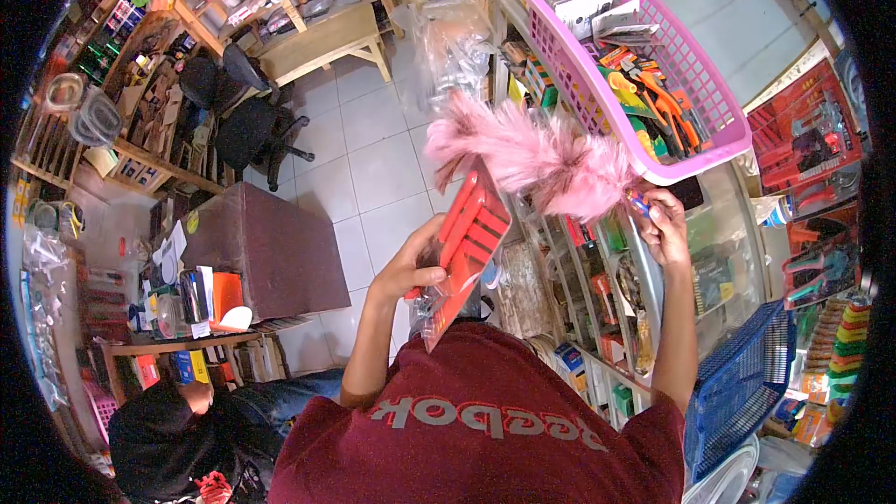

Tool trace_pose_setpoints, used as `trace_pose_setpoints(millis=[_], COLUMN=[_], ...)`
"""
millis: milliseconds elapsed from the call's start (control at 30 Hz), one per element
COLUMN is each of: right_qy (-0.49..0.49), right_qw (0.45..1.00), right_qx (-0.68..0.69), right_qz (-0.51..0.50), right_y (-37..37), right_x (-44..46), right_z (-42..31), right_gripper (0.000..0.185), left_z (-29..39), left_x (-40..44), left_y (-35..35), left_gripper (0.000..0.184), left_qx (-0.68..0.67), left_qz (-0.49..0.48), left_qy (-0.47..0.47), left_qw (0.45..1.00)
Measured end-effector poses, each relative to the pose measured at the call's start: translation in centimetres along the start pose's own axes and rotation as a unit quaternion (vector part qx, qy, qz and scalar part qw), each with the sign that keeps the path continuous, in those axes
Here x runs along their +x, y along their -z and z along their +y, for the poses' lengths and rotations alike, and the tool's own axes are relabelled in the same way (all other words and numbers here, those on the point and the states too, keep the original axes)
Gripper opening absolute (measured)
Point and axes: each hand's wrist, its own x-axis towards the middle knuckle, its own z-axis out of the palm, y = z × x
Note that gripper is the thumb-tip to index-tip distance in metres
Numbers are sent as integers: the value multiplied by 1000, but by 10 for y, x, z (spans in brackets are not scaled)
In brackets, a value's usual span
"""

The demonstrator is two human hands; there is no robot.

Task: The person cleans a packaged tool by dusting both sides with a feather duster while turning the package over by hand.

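Observation:
My left hand (417, 266) is closed on a red packaged tool set (469, 247) in clear plastic, held tilted in front of my chest. A fluffy pink feather duster (546, 157) is gripped by its handle in my right hand (661, 224). The duster's feathers spread leftward, and their left part lies close to the top of the red package. Just above my right hand is a pink plastic basket (695, 171) holding orange-handled tools (665, 105) and packets.
A glass display case (635, 266) runs below the basket. Lower right stands a blue basket (742, 383). Left are a brown cabinet (271, 252), a black chair (252, 131) and a wooden bench (317, 45). A person in black (159, 439) is at lower left.

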Motion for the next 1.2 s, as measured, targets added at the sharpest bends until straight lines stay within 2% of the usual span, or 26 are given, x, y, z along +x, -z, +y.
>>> trace_pose_setpoints(millis=[133, 367, 433, 467, 567, 600, 667, 733, 767, 833, 933, 1000, 1067, 1167, 1200], right_qy=[-2, -12, -9, -16, 24, 33, 24, -14, -8, 2, -20, -29, -33, -31, -31], right_qw=[999, 999, 997, 997, 997, 996, 995, 994, 997, 1000, 999, 998, 998, 998, 998], right_qx=[27, 22, 36, 53, 38, 40, 60, 84, 65, 27, 9, -1, -8, -17, 21], right_qz=[22, -28, -64, -44, -67, -74, -74, -61, -38, 8, -37, -54, -58, -50, -55], right_y=[-2, 3, 11, 11, 18, 19, 14, 1, -3, -7, -6, -2, 2, -4, -4], right_x=[-1, 1, 1, -2, -2, 0, 1, 1, 2, 3, 2, 2, 2, 1, 1], right_z=[-1, 0, 3, 3, 9, 10, 7, -3, -2, -1, -6, -6, -3, -5, -6], right_gripper=[30, 35, 38, 40, 39, 37, 35, 32, 38, 50, 52, 53, 52, 51, 39], left_z=[-1, -4, -26, -31, -42, -23, -50, -58, -47, -42, -60, -84, -95, -100, -93], left_x=[-4, -3, -5, -4, -1, 3, 1, -6, -6, -2, 5, 12, 9, 3, -3], left_y=[3, 2, 17, 20, 21, 5, 10, 7, -3, -12, -20, -21, -25, -24, -27], left_gripper=[85, 92, 95, 96, 98, 104, 112, 118, 121, 113, 114, 124, 119, 106, 96], left_qx=[-4, -1, -4, -13, -53, -49, -294, -296, -296, -270, -326, -406, -429, -347, -369], left_qz=[12, 25, 12, 14, 39, 55, -78, -59, -50, -64, -80, -79, -60, -79, -94], left_qy=[27, 11, 19, 20, 17, -5, -5, 7, 13, 5, 11, 58, 81, 55, 49], left_qw=[1000, 1000, 1000, 1000, 998, 997, 953, 953, 954, 961, 942, 909, 897, 933, 923])
